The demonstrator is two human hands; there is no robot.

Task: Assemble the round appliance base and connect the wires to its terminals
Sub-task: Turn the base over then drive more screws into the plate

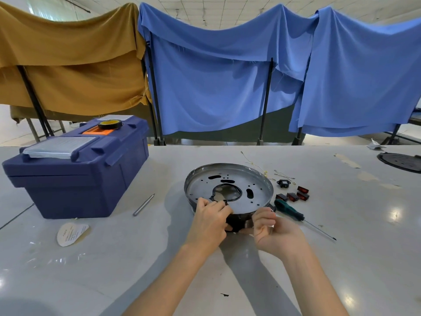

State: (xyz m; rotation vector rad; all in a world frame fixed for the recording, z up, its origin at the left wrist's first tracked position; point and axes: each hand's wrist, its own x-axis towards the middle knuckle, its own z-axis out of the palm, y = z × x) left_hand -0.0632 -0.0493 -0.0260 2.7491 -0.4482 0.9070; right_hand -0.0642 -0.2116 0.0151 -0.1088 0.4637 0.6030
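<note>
The round metal appliance base (pixel 227 179) lies on the white table, tilted up toward me at its near rim. My left hand (pixel 210 221) grips the near rim, its fingers curled over a black part (pixel 237 222) fitted at the rim. My right hand (pixel 270 229) holds the rim on the right side, fingers curled round the shiny edge. Thin yellow wires (pixel 257 166) lie behind the base. A black socket (pixel 283 183) and several dark switches with red faces (pixel 296 195) sit to the right of the base.
A green-handled screwdriver (pixel 293 212) lies right of the base. A metal rod (pixel 144 205) lies to the left, near a blue toolbox (pixel 75 172) with a tape roll (pixel 110 124) on top. A round paper label (pixel 71 233) and a black disc (pixel 401 161) also lie on the table.
</note>
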